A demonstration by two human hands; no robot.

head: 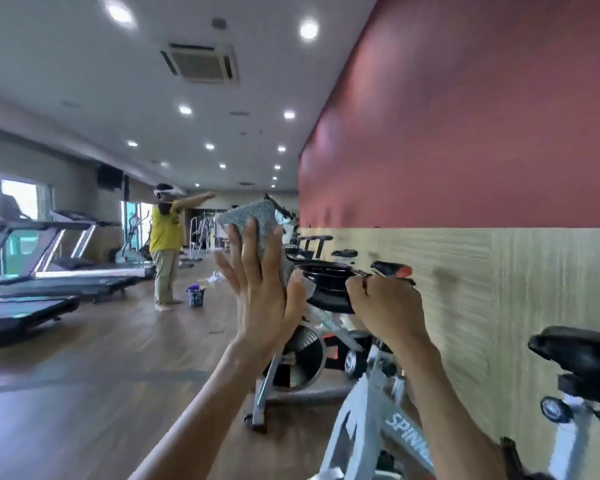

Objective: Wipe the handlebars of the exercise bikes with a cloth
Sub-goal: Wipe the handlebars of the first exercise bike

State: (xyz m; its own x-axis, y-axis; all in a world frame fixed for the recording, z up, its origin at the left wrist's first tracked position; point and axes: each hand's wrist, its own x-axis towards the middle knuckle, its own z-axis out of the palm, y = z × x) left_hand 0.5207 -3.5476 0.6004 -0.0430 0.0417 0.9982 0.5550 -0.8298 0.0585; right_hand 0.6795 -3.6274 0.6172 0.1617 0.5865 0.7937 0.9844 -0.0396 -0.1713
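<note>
My left hand point(257, 285) is raised flat with the fingers spread, pressing a grey speckled cloth point(262, 223) against the left end of the black handlebars point(326, 285) of the nearest exercise bike point(378, 410). The cloth sticks up above my fingertips. My right hand point(385, 303) is a closed fist gripped around the right side of the same handlebars, just in front of a red-tipped lever point(400, 271). The grey bike frame runs down between my forearms.
More exercise bikes point(312, 244) line the wood-panelled wall point(499, 289) ahead, and a black saddle point(579, 351) stands at the right. Treadmills point(49, 282) fill the left side. A person in a yellow shirt point(167, 244) stands on the wooden floor beside a small basket point(195, 296).
</note>
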